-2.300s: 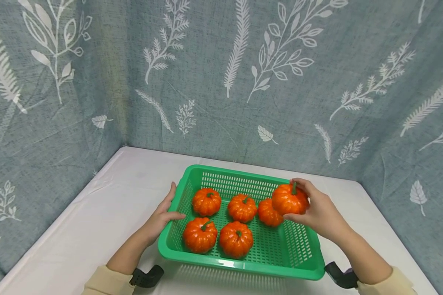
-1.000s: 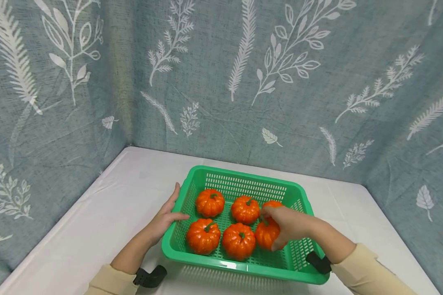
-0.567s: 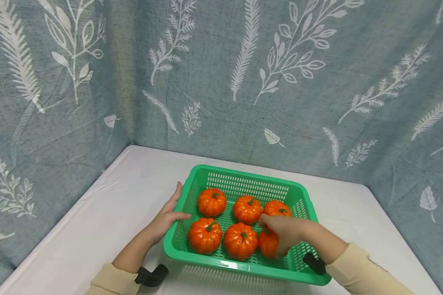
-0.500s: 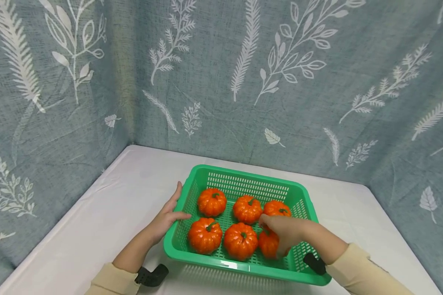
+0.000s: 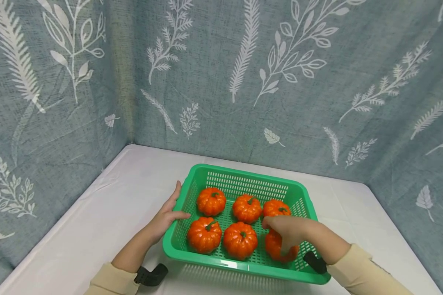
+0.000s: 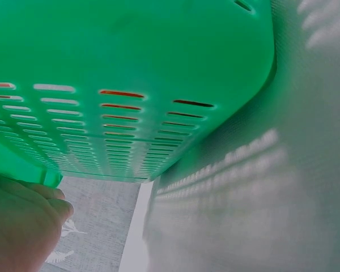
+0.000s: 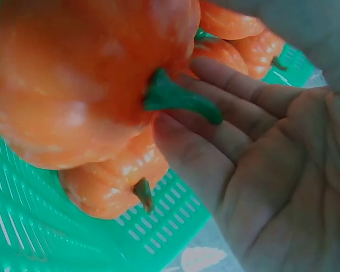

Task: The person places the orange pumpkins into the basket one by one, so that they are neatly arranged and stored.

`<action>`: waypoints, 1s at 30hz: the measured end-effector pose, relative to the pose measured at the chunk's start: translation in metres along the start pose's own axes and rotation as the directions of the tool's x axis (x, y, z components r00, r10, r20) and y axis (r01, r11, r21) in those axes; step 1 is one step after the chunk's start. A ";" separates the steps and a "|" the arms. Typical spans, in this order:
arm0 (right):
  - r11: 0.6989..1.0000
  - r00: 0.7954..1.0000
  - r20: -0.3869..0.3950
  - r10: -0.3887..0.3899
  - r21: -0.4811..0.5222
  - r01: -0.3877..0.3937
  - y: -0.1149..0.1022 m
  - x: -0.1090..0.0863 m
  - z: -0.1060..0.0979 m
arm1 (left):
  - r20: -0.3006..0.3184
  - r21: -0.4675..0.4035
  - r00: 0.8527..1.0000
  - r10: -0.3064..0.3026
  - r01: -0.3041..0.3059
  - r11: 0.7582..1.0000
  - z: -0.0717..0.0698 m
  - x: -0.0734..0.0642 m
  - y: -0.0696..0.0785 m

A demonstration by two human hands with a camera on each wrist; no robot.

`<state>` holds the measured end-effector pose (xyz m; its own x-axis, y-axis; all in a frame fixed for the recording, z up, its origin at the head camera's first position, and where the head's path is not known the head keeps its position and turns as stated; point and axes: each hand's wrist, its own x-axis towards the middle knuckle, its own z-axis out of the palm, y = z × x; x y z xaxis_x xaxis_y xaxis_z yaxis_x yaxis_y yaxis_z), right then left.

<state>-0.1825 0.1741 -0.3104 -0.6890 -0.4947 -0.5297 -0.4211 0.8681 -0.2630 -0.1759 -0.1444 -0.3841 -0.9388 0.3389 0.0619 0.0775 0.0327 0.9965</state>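
A green plastic basket (image 5: 221, 264) holds several glossy orange pumpkins in two rows. My left hand (image 5: 162, 223) holds the basket's left rim, its thumb over the edge and its fingers along the outside. In the left wrist view, the hand (image 6: 22, 221) shows beside the slotted wall. My right hand (image 5: 289, 229) is inside the basket over the front right pumpkin (image 5: 273, 245), partly hiding it. In the right wrist view, extended fingers touch that pumpkin (image 7: 73, 73); its green stem points toward the palm, which stays apart from it. Behind it sits the back right pumpkin (image 5: 276, 207).
The basket stands on a white-covered table (image 5: 133, 176). Grey-blue curtain (image 5: 214, 82) with white leaf prints hangs behind and along both sides. Black straps sit on both wrists, below beige sleeves (image 5: 365, 270).
The right hand has brought a pumpkin from above the basket's right side down to the front right corner. That pumpkin has just shifted slightly right. The left hand keeps its place at the rim.
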 end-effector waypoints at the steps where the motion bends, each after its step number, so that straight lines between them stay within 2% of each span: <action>1: 1.000 1.000 0.001 0.005 -0.018 -0.005 -0.001 0.000 0.000 | 0.001 -0.001 1.000 0.000 0.000 1.000 0.000 0.000 0.000; 7: 0.998 1.000 0.003 0.030 -0.057 -0.029 -0.002 -0.001 -0.001 | -0.009 0.004 1.000 -0.006 0.006 1.000 0.000 0.002 0.000; 11: 0.999 1.000 -0.002 0.028 -0.033 -0.028 -0.003 -0.002 0.000 | -0.005 -0.007 1.000 -0.016 0.016 1.000 0.001 0.001 -0.001; 15: 0.998 0.996 -0.056 -0.068 0.010 0.069 -0.005 -0.007 -0.007 | -0.003 -0.006 1.000 -0.009 0.009 1.000 -0.001 0.000 0.000; 17: 0.990 0.986 -0.104 -0.132 0.034 0.136 -0.008 -0.011 -0.015 | -0.007 0.005 1.000 -0.003 0.003 1.000 -0.003 0.000 0.000; 19: 0.977 0.967 -0.164 -0.194 0.055 0.206 -0.011 -0.013 -0.023 | -0.013 0.024 1.000 -0.001 0.001 1.000 -0.005 0.000 0.002; 21: 0.963 0.943 -0.238 -0.234 0.080 0.259 -0.013 -0.017 -0.032 | -0.008 0.042 1.000 -0.005 0.005 0.999 -0.007 0.001 0.004; 23: 0.944 0.913 -0.320 -0.254 0.124 0.306 -0.014 -0.021 -0.041 | 0.004 0.096 1.000 -0.018 0.018 0.995 -0.010 0.001 0.008; 25: 0.904 0.879 -0.395 -0.269 0.211 0.372 -0.015 -0.024 -0.049 | 0.010 0.174 0.999 -0.047 0.045 0.984 -0.014 0.000 0.017; 27: 0.824 0.835 -0.472 -0.283 0.326 0.464 -0.013 -0.028 -0.056 | 0.012 0.245 0.998 -0.065 0.061 0.968 -0.019 -0.001 0.030; 28: 0.759 0.807 -0.512 -0.294 0.388 0.523 -0.013 -0.029 -0.060 | 0.015 0.267 0.998 -0.067 0.061 0.962 -0.022 -0.001 0.040; 29: 0.676 0.772 -0.555 -0.309 0.443 0.589 -0.012 -0.030 -0.063 | 0.018 0.278 0.998 -0.059 0.051 0.959 -0.025 -0.001 0.050; 30: 0.570 0.732 -0.600 -0.323 0.494 0.657 -0.012 -0.031 -0.066 | 0.034 0.265 0.999 -0.040 0.029 0.964 -0.028 0.000 0.061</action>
<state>-0.1952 0.1764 -0.2379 -0.7220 -0.6678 0.1810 -0.4010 0.1907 -0.8960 -0.1803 -0.1688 -0.3217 -0.9293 0.3689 0.0204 0.1363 0.2910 0.9470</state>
